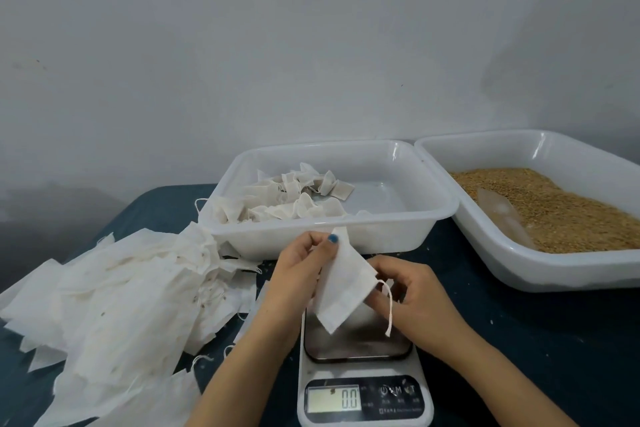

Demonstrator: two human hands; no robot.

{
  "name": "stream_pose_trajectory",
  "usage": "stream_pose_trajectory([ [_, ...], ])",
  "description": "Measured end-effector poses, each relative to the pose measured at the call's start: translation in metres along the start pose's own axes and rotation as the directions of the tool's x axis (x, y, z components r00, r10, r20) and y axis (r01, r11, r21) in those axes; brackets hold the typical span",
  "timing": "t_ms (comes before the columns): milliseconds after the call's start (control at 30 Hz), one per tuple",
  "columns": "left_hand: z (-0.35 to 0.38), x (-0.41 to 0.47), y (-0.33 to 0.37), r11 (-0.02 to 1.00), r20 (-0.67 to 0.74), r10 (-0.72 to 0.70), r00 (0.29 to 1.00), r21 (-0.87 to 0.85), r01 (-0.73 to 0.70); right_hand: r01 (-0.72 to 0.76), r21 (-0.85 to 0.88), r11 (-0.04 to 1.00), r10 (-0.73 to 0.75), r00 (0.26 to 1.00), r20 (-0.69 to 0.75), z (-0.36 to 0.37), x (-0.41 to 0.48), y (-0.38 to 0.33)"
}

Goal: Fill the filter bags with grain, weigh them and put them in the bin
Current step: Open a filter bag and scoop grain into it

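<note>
An empty white filter bag (341, 282) hangs flat above the kitchen scale (360, 392), whose display reads 0.0. My left hand (299, 274) pinches the bag's top left corner. My right hand (412, 298) pinches its drawstring end, and the white string dangles below. Behind my hands stands a white bin (398, 218) with several filled bags (294, 198) in its left half. A white tray (485, 253) at the right holds brown grain (554, 208) with a clear scoop (502, 215) lying in it.
A big loose pile of empty filter bags (121, 295) covers the dark blue table (554, 340) at the left. The scale's steel plate (356, 340) is bare. A grey wall rises behind the bin and tray. Stray grains dot the table.
</note>
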State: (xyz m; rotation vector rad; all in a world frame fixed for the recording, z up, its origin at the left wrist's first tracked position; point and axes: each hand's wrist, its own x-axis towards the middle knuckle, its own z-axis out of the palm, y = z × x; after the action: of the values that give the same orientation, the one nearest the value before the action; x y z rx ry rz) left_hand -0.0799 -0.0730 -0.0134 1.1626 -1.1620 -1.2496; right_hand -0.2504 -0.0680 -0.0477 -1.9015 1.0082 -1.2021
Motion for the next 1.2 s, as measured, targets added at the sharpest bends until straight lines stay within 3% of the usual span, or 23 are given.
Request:
stream_pose_trajectory([
  [200,0.005,0.005,-0.011,0.995,0.037,-0.1,0.994,-0.009,0.101,-0.064,0.1,0.993,0.073,0.993,-0.096,-0.003,0.003,0.0],
  [267,0.005,0.007,-0.012,0.995,0.163,-0.085,0.983,-0.029,0.091,-0.075,0.1,0.992,0.091,0.982,-0.163,-0.007,0.004,0.002],
  [367,0.002,0.005,-0.013,1.0,0.37,-0.017,0.929,0.012,0.014,-0.081,0.053,0.995,0.09,0.976,-0.2,-0.01,0.005,0.004],
  [467,0.003,-0.001,-0.022,0.948,0.447,0.065,0.892,0.251,-0.195,-0.082,0.049,0.995,0.09,0.979,-0.183,-0.01,0.005,0.004],
  [600,0.008,-0.005,-0.02,0.872,0.424,0.244,0.872,0.297,-0.388,-0.059,0.105,0.993,0.071,0.99,-0.119,-0.008,0.005,-0.003],
  [667,0.003,-0.004,-0.016,0.867,0.386,0.299,0.873,0.274,-0.417,-0.041,0.114,0.993,0.057,0.989,-0.139,-0.009,0.005,-0.005],
  [833,-0.007,-0.002,-0.008,0.959,0.237,0.254,0.938,0.067,-0.277,-0.048,0.13,0.99,0.075,0.973,-0.218,-0.01,0.008,-0.006],
  [1000,-0.012,-0.003,0.001,0.974,0.162,0.188,0.969,-0.158,-0.162,-0.095,0.109,0.99,0.116,0.971,-0.21,-0.009,0.007,-0.003],
  [1100,-0.014,-0.001,0.001,0.985,0.095,0.172,0.981,-0.049,-0.168,-0.149,-0.002,0.989,0.141,0.941,-0.307,-0.008,0.005,0.0],
  [1200,-0.012,0.001,-0.004,0.954,0.009,0.222,0.975,0.203,-0.219,-0.047,-0.194,0.98,-0.038,0.911,-0.411,-0.008,0.001,-0.004],
])
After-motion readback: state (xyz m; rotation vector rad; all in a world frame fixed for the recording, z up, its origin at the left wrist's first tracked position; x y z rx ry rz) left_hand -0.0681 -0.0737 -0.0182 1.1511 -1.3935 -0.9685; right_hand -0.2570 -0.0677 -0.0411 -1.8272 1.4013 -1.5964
